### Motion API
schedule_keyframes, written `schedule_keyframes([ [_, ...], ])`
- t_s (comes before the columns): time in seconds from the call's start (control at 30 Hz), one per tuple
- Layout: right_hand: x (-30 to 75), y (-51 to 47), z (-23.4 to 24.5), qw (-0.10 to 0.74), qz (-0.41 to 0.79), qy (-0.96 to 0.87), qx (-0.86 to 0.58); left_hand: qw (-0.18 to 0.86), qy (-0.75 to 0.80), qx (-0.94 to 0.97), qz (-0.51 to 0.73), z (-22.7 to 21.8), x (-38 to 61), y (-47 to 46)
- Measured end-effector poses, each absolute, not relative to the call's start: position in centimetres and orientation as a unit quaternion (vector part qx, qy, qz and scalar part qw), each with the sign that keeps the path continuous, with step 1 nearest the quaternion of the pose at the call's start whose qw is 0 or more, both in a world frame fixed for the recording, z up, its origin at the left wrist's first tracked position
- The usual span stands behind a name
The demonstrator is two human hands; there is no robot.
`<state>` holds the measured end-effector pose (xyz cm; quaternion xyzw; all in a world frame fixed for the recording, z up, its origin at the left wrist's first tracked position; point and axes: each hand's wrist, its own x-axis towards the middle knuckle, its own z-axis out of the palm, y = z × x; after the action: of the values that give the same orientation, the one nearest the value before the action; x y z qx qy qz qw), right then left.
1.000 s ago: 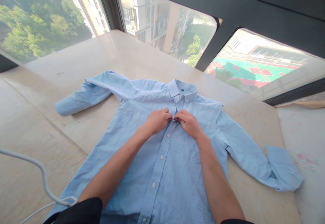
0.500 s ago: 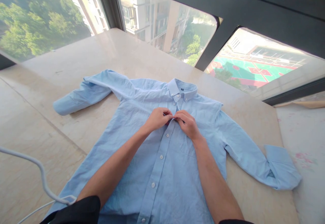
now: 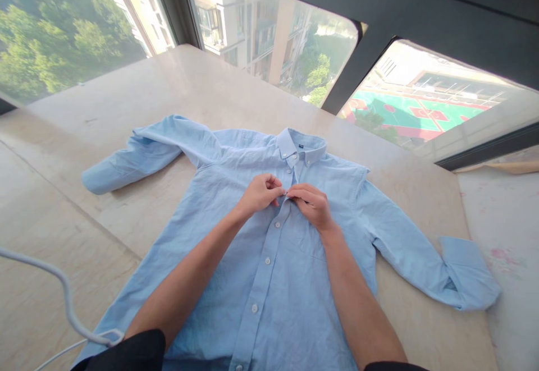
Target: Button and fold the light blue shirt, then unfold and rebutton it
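While face-up, shirt [image 3: 303, 287] under both hands [image 3: 261, 194] [image 3: 312, 207].

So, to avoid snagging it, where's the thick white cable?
At the head view's lower left, the thick white cable is beside the person's black left sleeve.

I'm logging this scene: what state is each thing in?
Shirt: spread front up, partly buttoned
Collar: folded down
Placket: parted just above the hands, overlapped below
Sleeve at left: bent, reaching outward
Sleeve at right: reaching outward, end folded
Left hand: curled at the placket, grip unclear
Right hand: pinching the placket
Cable: curved, slack
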<state>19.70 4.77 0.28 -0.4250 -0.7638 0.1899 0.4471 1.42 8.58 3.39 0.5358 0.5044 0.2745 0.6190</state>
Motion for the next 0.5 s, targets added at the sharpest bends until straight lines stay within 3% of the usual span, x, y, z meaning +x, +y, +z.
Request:
schedule_keyframes([
  [0.5,19.17,4.47,0.28,0.457,0.148,-0.75,-0.454,0.639,0.482,0.517,0.302,4.42,1.23,8.32],
])
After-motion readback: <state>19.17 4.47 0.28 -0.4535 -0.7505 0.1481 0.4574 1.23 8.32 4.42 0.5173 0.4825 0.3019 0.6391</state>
